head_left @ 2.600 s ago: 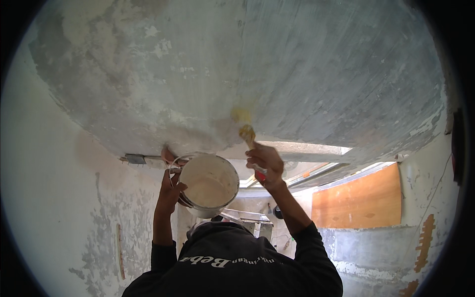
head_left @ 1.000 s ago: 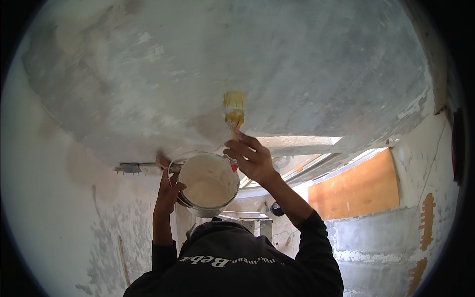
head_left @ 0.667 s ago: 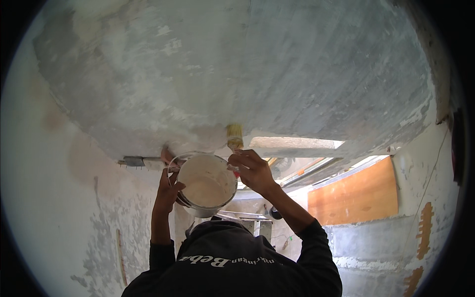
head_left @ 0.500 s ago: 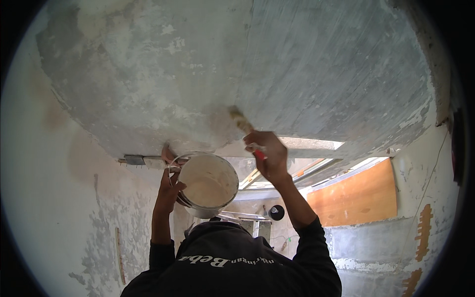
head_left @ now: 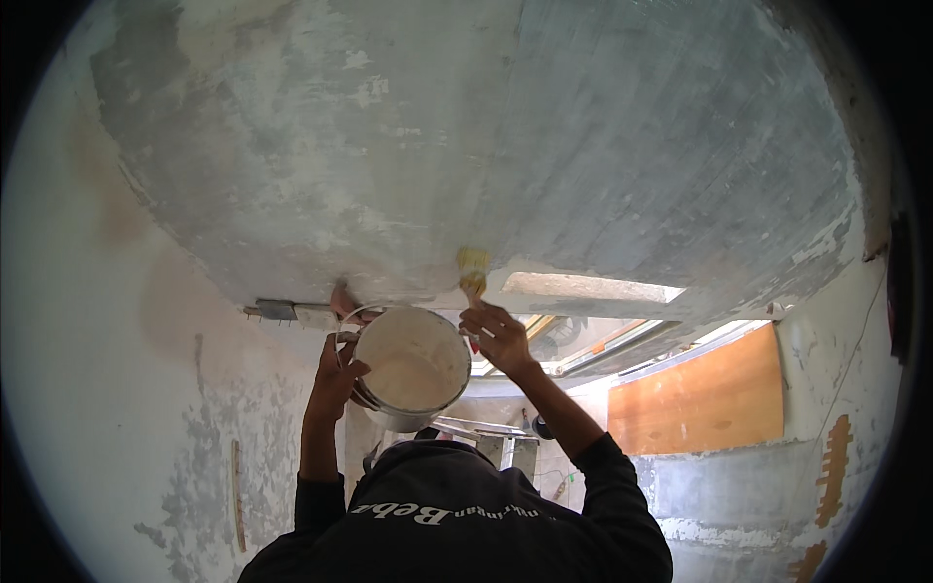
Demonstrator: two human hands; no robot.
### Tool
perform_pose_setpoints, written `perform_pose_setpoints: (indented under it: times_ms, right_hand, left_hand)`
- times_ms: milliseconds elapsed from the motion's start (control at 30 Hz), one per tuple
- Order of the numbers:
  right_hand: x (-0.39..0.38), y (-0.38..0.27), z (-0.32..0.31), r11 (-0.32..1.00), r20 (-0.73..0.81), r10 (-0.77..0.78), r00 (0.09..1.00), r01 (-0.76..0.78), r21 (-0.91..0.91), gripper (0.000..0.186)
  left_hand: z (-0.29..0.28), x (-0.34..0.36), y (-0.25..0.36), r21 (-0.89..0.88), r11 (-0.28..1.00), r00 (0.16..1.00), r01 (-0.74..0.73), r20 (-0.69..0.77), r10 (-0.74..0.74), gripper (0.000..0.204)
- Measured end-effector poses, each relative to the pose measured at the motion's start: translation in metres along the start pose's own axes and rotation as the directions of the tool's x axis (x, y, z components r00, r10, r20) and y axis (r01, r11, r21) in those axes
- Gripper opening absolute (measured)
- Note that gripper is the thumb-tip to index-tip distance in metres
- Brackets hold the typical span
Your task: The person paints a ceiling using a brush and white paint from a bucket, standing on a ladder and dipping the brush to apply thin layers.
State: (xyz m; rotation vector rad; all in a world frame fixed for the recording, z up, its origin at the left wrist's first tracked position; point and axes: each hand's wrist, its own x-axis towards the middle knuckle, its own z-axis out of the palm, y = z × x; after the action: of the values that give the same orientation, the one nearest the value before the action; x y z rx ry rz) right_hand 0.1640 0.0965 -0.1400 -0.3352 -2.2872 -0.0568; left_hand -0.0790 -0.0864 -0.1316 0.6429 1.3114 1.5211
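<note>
My left hand [head_left: 336, 377] is closed on a pale bucket [head_left: 397, 421] at its left side, with the thumb at the rim. The bucket tips so that its mouth shows, and a whitish-beige coating or liquid lies inside. Just right of the bucket, my right hand [head_left: 501, 340] grips a paintbrush [head_left: 473, 267] by its handle, a bit of red showing beneath the fingers. The yellowish bristles point away from me, at the patchy grey surface [head_left: 389, 185]; whether they touch it I cannot tell.
Right of the brush runs a window opening with a pale ledge [head_left: 588, 287]. An orange-brown board [head_left: 700, 398] stands farther right. Below, between my arms, show part of a ladder [head_left: 491, 428] and a dark round container [head_left: 541, 426]. A grey block [head_left: 277, 310] sits left of the bucket.
My right hand has moved left and down in the picture with the paintbrush, closer to the bucket's rim. The bucket and my left hand stay nearly where they were.
</note>
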Motion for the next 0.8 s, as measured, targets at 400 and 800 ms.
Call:
perform_pose_setpoints:
  times_ms: [400, 800]
  right_hand:
    - [0.008, -0.007, -0.017, 0.875, 0.140, 0.285, 0.948, -0.317, 0.367, 0.019]
    - [0.048, 0.012, -0.050, 0.984, -0.041, 0.072, 0.997, -0.064, 0.165, 0.020]
  left_hand:
    - [-0.006, 0.001, -0.008, 0.056, 0.997, 0.998, 0.054, -0.018, -0.053, 0.047]
    - [-0.002, 0.001, -0.005, 0.047, 0.996, 0.997, 0.079, -0.003, -0.079, 0.046]
